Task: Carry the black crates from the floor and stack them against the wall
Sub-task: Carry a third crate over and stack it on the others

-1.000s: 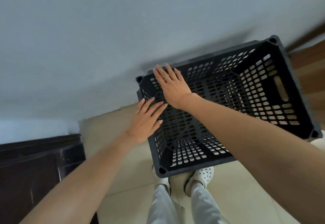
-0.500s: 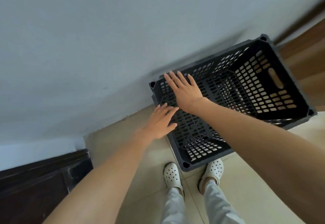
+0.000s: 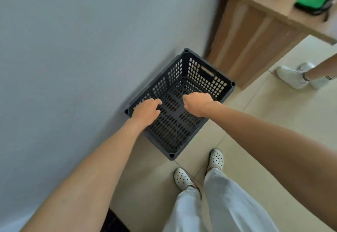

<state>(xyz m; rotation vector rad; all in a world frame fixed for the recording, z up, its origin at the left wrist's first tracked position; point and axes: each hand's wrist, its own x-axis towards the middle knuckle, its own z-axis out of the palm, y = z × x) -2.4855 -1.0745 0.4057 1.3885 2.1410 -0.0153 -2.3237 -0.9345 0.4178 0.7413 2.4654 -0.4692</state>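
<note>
Grey wall (image 3: 73,49) beside black perforated plastic crate (image 3: 202,78); my left hand (image 3: 145,111), right hand (image 3: 197,104) curled, holding nothing; careless release risks skewed stack.

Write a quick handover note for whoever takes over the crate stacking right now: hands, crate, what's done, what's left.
Left hand: curled over the crate rim on the wall side; whether its grip is tight is unclear.
Right hand: loose fist above the crate's open inside, holding nothing visible.
Crate: upright on the floor, long side against the wall, beside a wooden desk.
Done: this crate looks placed at the wall.
Left: let go; fetch any other crates, none in view, and stack them here.
</note>
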